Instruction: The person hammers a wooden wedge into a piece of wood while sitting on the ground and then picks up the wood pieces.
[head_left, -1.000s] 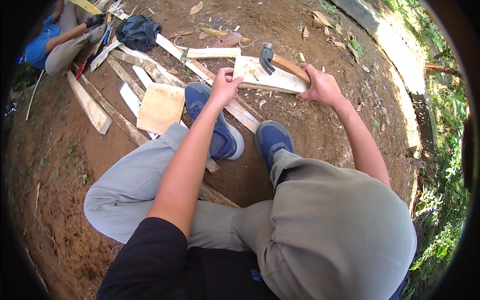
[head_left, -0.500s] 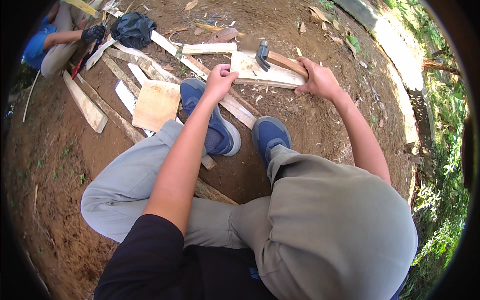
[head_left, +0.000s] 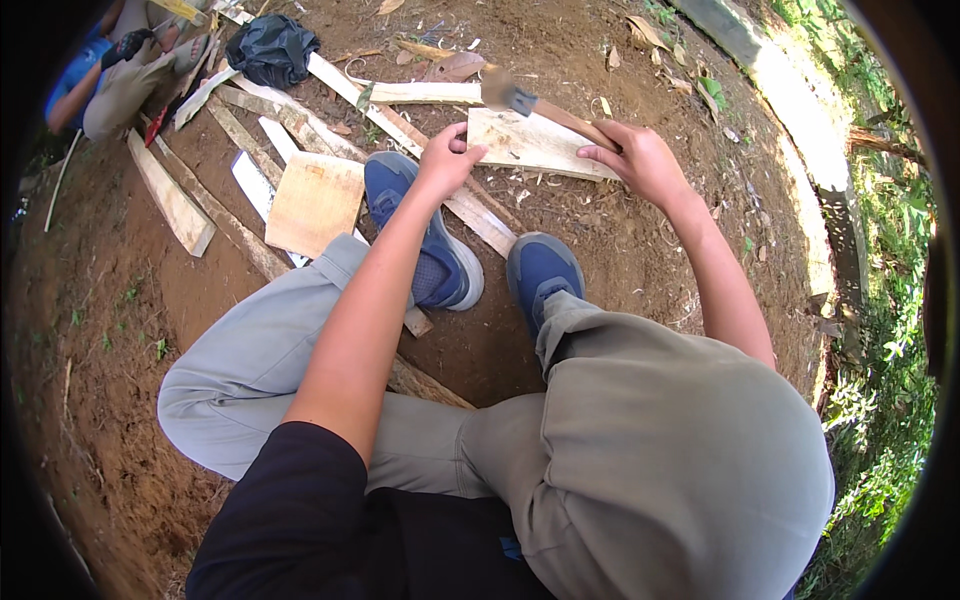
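I observe brown soil (head_left: 640,235) littered with planks (head_left: 172,195), foliage (head_left: 885,430) at right; my left hand (head_left: 447,163) pinches the pale board (head_left: 542,149), my right hand (head_left: 642,165) grips the claw hammer (head_left: 565,120).

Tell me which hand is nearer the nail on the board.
Left. The left hand holds the board, left of the nail; the right hand, holding the hammer, is farther away, to the nail's right.
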